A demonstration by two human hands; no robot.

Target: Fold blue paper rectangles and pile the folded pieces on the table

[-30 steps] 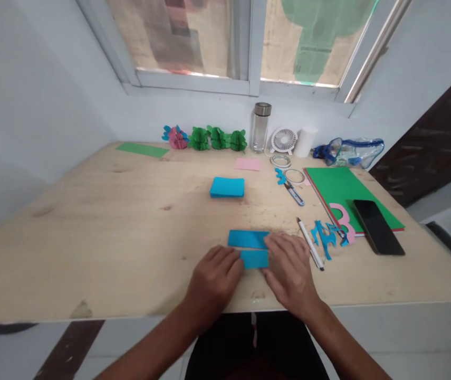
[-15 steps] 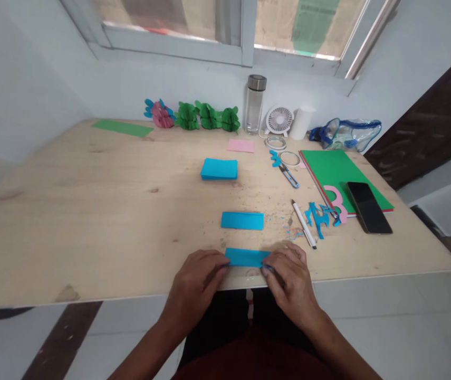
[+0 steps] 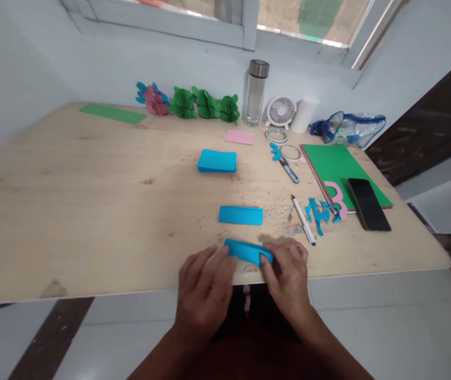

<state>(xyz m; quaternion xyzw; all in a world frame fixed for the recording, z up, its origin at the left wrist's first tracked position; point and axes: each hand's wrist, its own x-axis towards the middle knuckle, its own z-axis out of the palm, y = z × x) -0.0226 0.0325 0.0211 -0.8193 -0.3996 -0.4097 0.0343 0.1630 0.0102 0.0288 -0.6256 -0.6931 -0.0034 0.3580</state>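
A folded blue paper strip point(image 3: 247, 251) lies slightly tilted near the table's front edge, between my hands. My right hand point(image 3: 286, 264) pinches its right end between thumb and fingers. At the strip's left end is my left hand point(image 3: 205, 282), its fingers bent together and a little blurred, with the fingertips touching the paper. Just behind lies another folded blue strip point(image 3: 241, 215), flat on the wood. Farther back sits a stack of blue paper point(image 3: 217, 161).
A white pen point(image 3: 303, 219), blue scraps point(image 3: 319, 215), snips point(image 3: 289, 171) and a black phone point(image 3: 368, 205) on green sheets point(image 3: 334, 163) occupy the right side. Along the wall stand a glass bottle point(image 3: 256, 95), a small fan point(image 3: 281, 111) and green paper figures point(image 3: 205, 104).
The strip has tilted, its left end now farther back. My left hand has shifted onto its left end from the side, fingers higher. The camera view has moved slightly.
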